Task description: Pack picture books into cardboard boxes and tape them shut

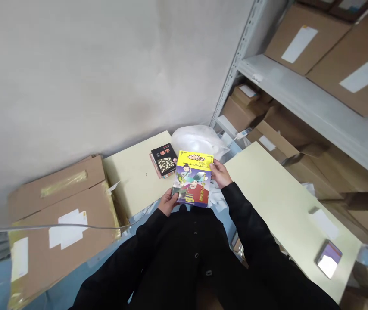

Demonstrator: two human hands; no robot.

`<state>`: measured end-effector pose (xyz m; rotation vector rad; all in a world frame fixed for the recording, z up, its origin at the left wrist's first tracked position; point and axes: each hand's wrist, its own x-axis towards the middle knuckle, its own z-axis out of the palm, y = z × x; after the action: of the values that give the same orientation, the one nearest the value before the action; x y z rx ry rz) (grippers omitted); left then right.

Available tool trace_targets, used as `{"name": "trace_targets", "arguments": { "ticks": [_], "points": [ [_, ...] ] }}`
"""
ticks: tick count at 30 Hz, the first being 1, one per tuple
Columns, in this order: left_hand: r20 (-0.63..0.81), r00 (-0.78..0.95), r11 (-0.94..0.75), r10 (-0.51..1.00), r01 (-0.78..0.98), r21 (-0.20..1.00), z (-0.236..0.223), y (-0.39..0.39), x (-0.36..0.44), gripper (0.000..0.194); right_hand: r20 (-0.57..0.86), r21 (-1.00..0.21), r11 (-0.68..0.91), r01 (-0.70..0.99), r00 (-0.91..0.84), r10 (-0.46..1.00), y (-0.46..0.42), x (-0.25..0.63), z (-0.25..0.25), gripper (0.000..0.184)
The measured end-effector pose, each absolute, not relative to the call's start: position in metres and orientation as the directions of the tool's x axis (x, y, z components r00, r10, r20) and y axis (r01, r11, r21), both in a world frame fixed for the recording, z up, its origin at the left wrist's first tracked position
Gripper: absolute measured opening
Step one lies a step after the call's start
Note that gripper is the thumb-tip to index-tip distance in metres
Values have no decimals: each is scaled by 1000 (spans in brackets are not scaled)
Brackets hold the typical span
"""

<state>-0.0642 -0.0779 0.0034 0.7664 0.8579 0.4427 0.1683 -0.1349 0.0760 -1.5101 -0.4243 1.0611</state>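
Observation:
A comic-style book [194, 178] with a yellow top band and purple and red cartoon art is held up in front of my body. My left hand [168, 202] grips its lower left corner, thumb on the cover. At the upper right edge, my right hand [220, 173] pinches the book, with its other fingers behind it. Just left of the book, a small stack of books lies on the cream table [135, 172]; the top one is a black book [163, 158] with red characters and a grid pattern.
A large taped cardboard box [64, 232] stands at the left, with a cable across it. Behind the book sits a white plastic bag [200, 140]. On the right are another cream table [277, 202] with a phone-like device [329, 259] and a metal shelf [287, 73] of boxes.

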Motion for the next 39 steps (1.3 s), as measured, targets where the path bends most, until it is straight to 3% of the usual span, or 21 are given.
{"name": "trace_targets", "arguments": {
  "ticks": [5, 11, 15, 23, 33, 39],
  "points": [
    [-431, 763, 578, 482, 92, 811, 16, -92, -34, 64, -369, -929, -289, -230, 624, 688, -196, 179, 87, 69],
    [-416, 820, 458, 392, 218, 862, 32, -103, 14, 75, -342, -940, -173, -295, 789, 510, -268, 191, 82, 68],
    [-394, 834, 345, 387, 265, 900, 41, -110, 50, 63, -333, -942, -102, -321, 840, 429, -298, 200, 82, 70],
    [-291, 931, 212, 218, 246, 946, 47, -138, 121, 53, -308, -946, -28, -323, 868, 390, -336, 244, 90, 65],
    [-359, 915, 355, 184, 279, 892, 40, -179, 213, 53, -304, -920, 87, -382, 836, 456, -385, 324, 83, 80],
    [-402, 891, 371, 211, 308, 876, 37, -199, 254, 53, -445, -859, 21, -512, 766, 465, -406, 341, 66, 68]
  ]
}}
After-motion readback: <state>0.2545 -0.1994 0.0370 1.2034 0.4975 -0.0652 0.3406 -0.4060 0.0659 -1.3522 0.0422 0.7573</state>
